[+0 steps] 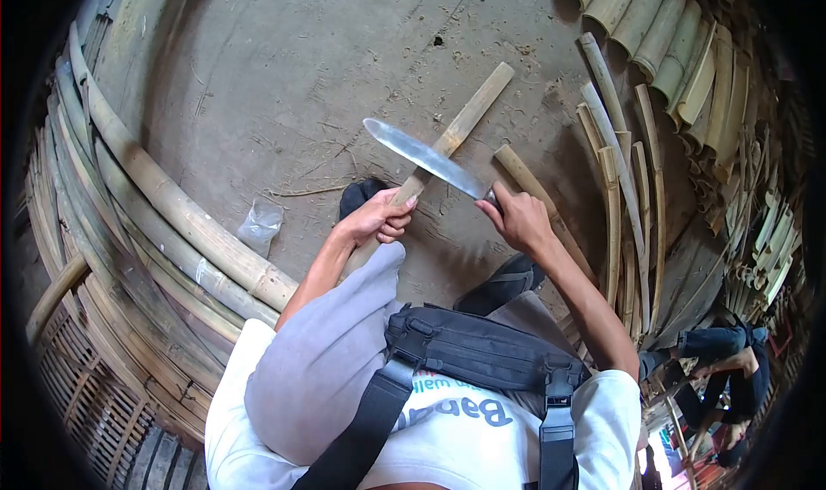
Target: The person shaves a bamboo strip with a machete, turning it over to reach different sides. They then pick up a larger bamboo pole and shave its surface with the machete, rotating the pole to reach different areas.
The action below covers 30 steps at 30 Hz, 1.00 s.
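My left hand (379, 217) is wrapped round a flat bamboo strip (472, 111), which slants from my lap up to the right. In my right hand (519, 221) is the handle of a large knife (423, 156). The knife's broad metal blade points up to the left and lies across the strip, just beyond my left hand. Whether its edge cuts into the bamboo cannot be made out. A grey cloth (331, 318) covers my lap below the strip.
Long bamboo poles (185, 206) curve along the left. Bamboo strips (612, 223) lie close by my right arm, with split bamboo halves (647, 27) behind them. A plastic bag (260, 227) rests on the ground at left. Another person (731, 369) is at the lower right.
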Motion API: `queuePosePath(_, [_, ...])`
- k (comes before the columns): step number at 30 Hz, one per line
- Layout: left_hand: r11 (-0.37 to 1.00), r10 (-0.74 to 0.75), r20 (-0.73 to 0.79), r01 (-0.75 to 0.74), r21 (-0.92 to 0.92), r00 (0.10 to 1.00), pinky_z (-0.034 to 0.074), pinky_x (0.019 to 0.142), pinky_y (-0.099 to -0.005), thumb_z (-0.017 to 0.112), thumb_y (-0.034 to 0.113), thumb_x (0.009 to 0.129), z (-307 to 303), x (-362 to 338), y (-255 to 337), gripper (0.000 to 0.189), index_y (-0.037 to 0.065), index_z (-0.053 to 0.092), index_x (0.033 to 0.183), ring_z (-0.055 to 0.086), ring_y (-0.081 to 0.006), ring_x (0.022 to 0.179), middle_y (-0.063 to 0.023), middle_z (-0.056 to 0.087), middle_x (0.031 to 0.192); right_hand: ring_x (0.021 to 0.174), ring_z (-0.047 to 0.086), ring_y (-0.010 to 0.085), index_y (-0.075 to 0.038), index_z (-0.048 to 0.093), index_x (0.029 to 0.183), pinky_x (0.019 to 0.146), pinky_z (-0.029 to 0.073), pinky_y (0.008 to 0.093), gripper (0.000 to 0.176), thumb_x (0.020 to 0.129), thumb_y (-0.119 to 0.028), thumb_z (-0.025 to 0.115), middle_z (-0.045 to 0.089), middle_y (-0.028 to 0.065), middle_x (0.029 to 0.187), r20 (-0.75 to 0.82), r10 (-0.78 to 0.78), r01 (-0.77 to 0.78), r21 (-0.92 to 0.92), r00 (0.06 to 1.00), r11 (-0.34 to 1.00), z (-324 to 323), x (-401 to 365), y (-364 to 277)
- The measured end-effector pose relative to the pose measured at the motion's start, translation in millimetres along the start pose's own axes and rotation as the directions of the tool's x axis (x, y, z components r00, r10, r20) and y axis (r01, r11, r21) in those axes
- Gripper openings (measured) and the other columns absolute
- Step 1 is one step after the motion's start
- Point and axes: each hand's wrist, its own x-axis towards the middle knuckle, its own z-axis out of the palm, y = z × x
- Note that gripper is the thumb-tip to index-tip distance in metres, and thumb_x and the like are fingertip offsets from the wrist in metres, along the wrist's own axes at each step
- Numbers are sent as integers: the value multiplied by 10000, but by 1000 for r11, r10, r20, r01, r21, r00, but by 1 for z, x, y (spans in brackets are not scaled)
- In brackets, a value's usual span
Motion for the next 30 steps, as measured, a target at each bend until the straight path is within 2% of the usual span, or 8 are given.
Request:
queuePosePath(4, [1000, 6, -6, -5, 18, 1000, 159, 379, -207, 501, 281, 1027, -1, -1, -2, 162, 140, 434, 982, 213, -22, 446, 79, 253, 587, 712, 635, 477, -41, 576, 930, 624, 511, 534, 476, 967, -508, 489, 631, 258, 700, -186, 317, -294, 141, 930, 945, -34, 31, 14])
queuePosePath(10, [999, 37, 31, -37, 3, 999, 175, 388, -209, 495, 311, 1024, -2, -12, 13, 186, 128, 468, 1042, 228, -28, 459, 65, 289, 610, 661, 642, 447, -69, 604, 998, 601, 517, 518, 497, 950, -549, 486, 632, 226, 662, -122, 34, -31, 28, 992, 999, -74, -23, -21])
queuePosePath(16, [999, -35, 72, 35, 1, 997, 190, 396, -207, 479, 392, 1015, -8, 5, 9, 256, 140, 479, 1058, 227, -32, 459, 65, 281, 605, 673, 637, 447, -59, 571, 975, 610, 508, 538, 544, 950, -588, 445, 620, 244, 669, 34, 41, -43, 72, 999, 996, -19, -21, -12])
queuePosePath(21, [999, -37, 66, 37, -8, 997, 191, 394, -205, 461, 438, 1009, -8, 8, 11, 308, 137, 480, 1076, 225, -30, 456, 64, 278, 603, 679, 635, 450, -59, 553, 942, 596, 501, 540, 531, 952, -579, 447, 624, 243, 680, -4, 34, -34, 87, 999, 996, 2, -12, 4])
queuePosePath(23, [999, -38, 42, 39, -9, 998, 194, 393, -205, 460, 429, 1012, -7, 9, 11, 302, 135, 481, 1076, 226, -31, 454, 64, 278, 601, 675, 634, 451, -67, 546, 943, 592, 502, 539, 511, 957, -568, 447, 626, 237, 681, -114, 51, -44, 64, 992, 997, 1, 6, 22])
queuePosePath(25, [999, -42, 19, 43, -14, 999, 198, 393, -204, 458, 420, 1016, -6, 8, 10, 295, 132, 481, 1075, 227, -31, 452, 63, 277, 599, 670, 634, 449, -72, 535, 939, 593, 502, 540, 496, 962, -558, 444, 627, 229, 680, -157, 146, -120, 161, 977, 980, -3, 12, 22])
queuePosePath(28, [997, -60, -11, 60, -51, 998, 205, 390, -205, 455, 399, 1021, -4, 9, 12, 276, 130, 482, 1075, 238, -32, 449, 57, 283, 597, 682, 632, 453, -73, 544, 930, 597, 500, 545, 489, 964, -551, 446, 631, 226, 689, 45, -56, 55, 39, 997, 998, -5, 2, 10])
queuePosePath(30, [998, -53, 3, 54, -42, 999, 212, 389, -204, 458, 399, 1021, -4, 8, 10, 275, 130, 480, 1073, 251, -32, 451, 55, 291, 597, 705, 626, 462, -70, 539, 945, 613, 491, 551, 464, 969, -526, 456, 628, 235, 702, -2, -17, 17, 84, 1000, 996, -7, 7, 17])
